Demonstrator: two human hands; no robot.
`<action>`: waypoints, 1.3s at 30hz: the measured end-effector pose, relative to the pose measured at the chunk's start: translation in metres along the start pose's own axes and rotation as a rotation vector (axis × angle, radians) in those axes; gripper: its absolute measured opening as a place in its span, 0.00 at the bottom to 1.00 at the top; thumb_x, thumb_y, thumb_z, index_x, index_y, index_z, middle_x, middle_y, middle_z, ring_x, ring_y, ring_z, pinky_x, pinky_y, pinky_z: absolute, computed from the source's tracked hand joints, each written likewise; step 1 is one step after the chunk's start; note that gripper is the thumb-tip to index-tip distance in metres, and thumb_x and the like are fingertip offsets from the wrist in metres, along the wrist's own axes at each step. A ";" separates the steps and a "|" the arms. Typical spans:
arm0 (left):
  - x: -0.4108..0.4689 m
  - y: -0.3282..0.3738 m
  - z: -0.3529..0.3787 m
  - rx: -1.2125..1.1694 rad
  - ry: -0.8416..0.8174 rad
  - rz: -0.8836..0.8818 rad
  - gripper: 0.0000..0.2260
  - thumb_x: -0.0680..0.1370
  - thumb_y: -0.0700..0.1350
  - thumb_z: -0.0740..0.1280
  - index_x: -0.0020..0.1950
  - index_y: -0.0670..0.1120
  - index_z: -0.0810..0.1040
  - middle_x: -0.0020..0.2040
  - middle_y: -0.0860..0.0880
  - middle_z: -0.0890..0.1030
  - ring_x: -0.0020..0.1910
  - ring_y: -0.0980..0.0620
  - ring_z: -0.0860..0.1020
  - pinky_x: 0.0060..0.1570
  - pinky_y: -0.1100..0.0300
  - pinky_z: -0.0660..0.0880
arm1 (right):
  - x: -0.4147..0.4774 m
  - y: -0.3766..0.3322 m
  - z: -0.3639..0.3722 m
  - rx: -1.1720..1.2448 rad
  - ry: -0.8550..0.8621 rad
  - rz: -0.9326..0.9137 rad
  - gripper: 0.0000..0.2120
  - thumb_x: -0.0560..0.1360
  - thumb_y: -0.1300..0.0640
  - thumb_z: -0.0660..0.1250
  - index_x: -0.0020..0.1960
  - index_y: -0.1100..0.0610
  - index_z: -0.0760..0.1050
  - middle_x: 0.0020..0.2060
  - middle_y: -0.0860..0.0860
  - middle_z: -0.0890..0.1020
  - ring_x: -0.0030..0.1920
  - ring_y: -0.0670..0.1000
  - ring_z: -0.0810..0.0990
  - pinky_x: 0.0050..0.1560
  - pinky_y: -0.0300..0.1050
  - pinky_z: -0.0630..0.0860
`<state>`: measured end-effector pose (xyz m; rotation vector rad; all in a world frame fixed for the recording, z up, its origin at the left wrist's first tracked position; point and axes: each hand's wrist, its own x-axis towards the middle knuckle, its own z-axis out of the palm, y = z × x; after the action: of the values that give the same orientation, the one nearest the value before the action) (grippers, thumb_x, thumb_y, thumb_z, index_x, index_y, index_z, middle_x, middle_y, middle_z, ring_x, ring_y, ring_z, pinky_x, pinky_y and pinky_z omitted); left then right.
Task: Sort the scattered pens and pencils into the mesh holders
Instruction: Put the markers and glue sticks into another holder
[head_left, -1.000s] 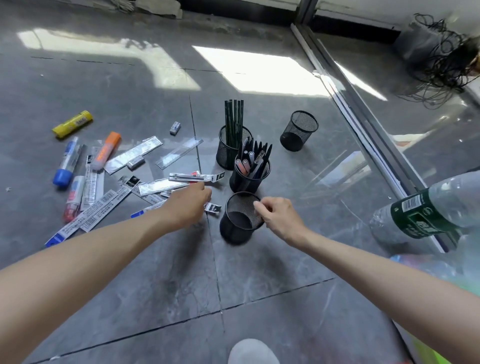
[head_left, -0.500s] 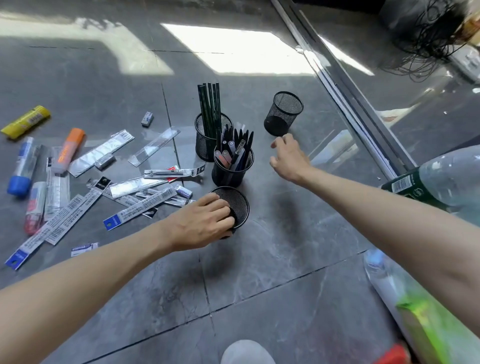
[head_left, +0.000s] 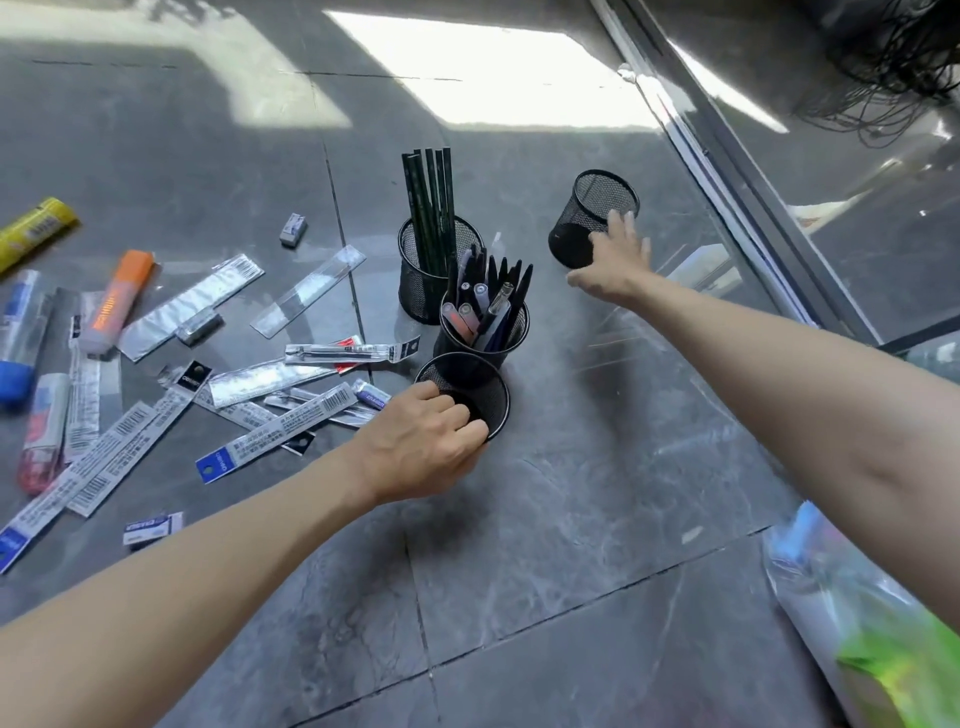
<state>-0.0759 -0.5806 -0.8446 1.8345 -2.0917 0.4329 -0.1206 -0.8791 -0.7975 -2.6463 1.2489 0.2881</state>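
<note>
Several black mesh holders stand on the grey tiled floor. My left hand (head_left: 421, 441) grips the near rim of an empty holder (head_left: 483, 389). Behind it a holder (head_left: 511, 332) is filled with pens, and a further one (head_left: 415, 280) carries dark green pencils. My right hand (head_left: 615, 257) reaches to a tilted empty holder (head_left: 597, 200) at the back right, its straight fingers touching the side. Packaged pen refills (head_left: 291, 421) and markers, one orange (head_left: 117, 299), lie scattered to the left.
A yellow glue stick (head_left: 34, 231), a blue-capped marker (head_left: 15, 338), a small eraser (head_left: 293, 228) and clear rulers (head_left: 309, 291) lie on the left. A metal door track (head_left: 727, 171) runs along the right. Tangled black cables (head_left: 893, 67) lie at the top right, a plastic bag (head_left: 872, 634) at the lower right.
My left hand took hold of the near empty holder, which my right hand let go. My right hand moved away to the back right and now touches the far tilted holder.
</note>
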 end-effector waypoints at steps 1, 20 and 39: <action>0.000 0.000 0.001 0.000 -0.005 0.001 0.12 0.74 0.44 0.65 0.31 0.46 0.68 0.26 0.48 0.69 0.24 0.47 0.68 0.30 0.57 0.63 | 0.003 0.002 -0.001 -0.008 0.049 -0.006 0.26 0.71 0.55 0.65 0.68 0.64 0.68 0.75 0.59 0.54 0.76 0.56 0.48 0.74 0.56 0.39; -0.028 -0.001 -0.038 0.015 -0.043 0.038 0.14 0.79 0.50 0.58 0.57 0.42 0.73 0.46 0.45 0.75 0.44 0.47 0.71 0.48 0.54 0.69 | -0.222 -0.024 0.058 0.152 0.195 -0.495 0.04 0.70 0.63 0.64 0.45 0.58 0.73 0.41 0.53 0.76 0.38 0.60 0.77 0.36 0.51 0.72; -0.277 0.098 -0.119 -0.485 -0.793 0.371 0.15 0.74 0.57 0.62 0.47 0.45 0.69 0.40 0.45 0.78 0.37 0.43 0.77 0.27 0.56 0.73 | -0.275 -0.145 0.098 -0.095 -0.161 -1.137 0.10 0.74 0.56 0.56 0.47 0.58 0.74 0.42 0.53 0.79 0.42 0.59 0.78 0.35 0.52 0.76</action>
<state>-0.1347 -0.2695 -0.8586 1.4377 -2.7087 -0.8015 -0.1883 -0.5608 -0.8061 -2.8355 -0.4035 0.3341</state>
